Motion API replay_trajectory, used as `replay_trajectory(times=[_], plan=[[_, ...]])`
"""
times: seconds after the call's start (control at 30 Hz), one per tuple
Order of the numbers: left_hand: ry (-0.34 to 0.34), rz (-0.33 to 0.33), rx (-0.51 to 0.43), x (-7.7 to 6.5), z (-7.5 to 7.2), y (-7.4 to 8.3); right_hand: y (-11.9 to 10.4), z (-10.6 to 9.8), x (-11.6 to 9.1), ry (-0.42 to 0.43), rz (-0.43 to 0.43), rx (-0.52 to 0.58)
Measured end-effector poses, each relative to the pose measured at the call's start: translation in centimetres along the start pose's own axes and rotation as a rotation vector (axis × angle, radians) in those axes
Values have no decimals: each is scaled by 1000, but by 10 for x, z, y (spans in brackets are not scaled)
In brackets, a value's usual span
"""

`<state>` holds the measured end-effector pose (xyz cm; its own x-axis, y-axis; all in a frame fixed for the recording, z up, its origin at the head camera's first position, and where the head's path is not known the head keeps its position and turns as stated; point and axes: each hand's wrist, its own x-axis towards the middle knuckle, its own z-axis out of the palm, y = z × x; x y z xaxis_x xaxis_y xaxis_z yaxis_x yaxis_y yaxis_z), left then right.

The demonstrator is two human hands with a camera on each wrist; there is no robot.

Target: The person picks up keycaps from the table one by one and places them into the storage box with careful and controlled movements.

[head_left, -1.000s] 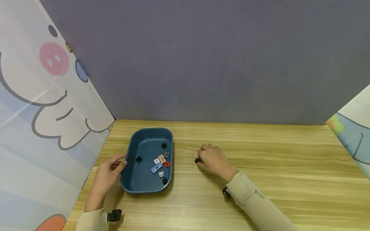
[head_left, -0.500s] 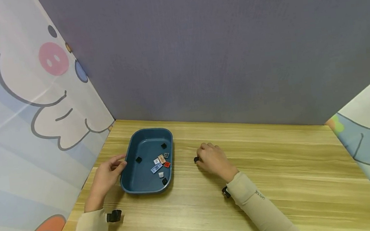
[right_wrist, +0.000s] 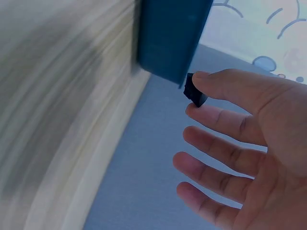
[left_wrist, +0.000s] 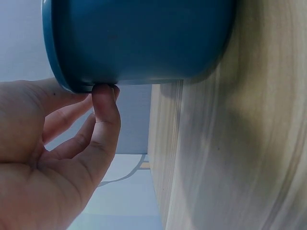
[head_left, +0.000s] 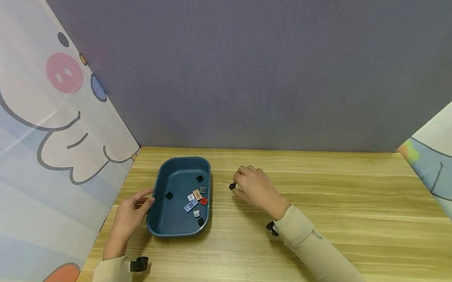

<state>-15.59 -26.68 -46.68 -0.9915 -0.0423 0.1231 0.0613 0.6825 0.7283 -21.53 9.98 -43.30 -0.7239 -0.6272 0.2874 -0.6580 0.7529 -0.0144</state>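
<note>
My right hand pinches a small black keycap between thumb and index finger, just above the table right of the blue tray. In the right wrist view the other fingers are spread apart, holding nothing. Several keycaps lie loose in the tray: a long blue keycap, a red keycap, an orange keycap, plus white, grey and black ones. My left hand touches the tray's left side at the rim with thumb and fingertips; some of its fingertips are hidden in the left wrist view.
The wood-grain table stretches out to the right of the tray. A grey panel stands along its back edge. Cartoon-printed cloths hang at the left and right sides.
My right hand has moved left and slightly away from me, toward the tray, with the black keycap between its fingers. The left hand and the tray have stayed in place.
</note>
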Motion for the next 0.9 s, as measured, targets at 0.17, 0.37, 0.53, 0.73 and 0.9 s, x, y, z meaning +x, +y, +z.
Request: replay_trajectory(times=[0.17,0.37,0.53,0.73,0.9], plan=[[-2,-4,-3,0,0,1,-6,-6,7,-4,-6,4],[-1,-1,-10,0,0,1,-21,-12,20,-54,10,15],[-3,1,-15,0,0,1,-35,-16,31,-75,-2,19],[-6,0,-21,0,-1,1,-51,-22,39,-92,-39,17],[-8,-2,-27,0,0,-1,-60,-23,43,-93,-58,11]])
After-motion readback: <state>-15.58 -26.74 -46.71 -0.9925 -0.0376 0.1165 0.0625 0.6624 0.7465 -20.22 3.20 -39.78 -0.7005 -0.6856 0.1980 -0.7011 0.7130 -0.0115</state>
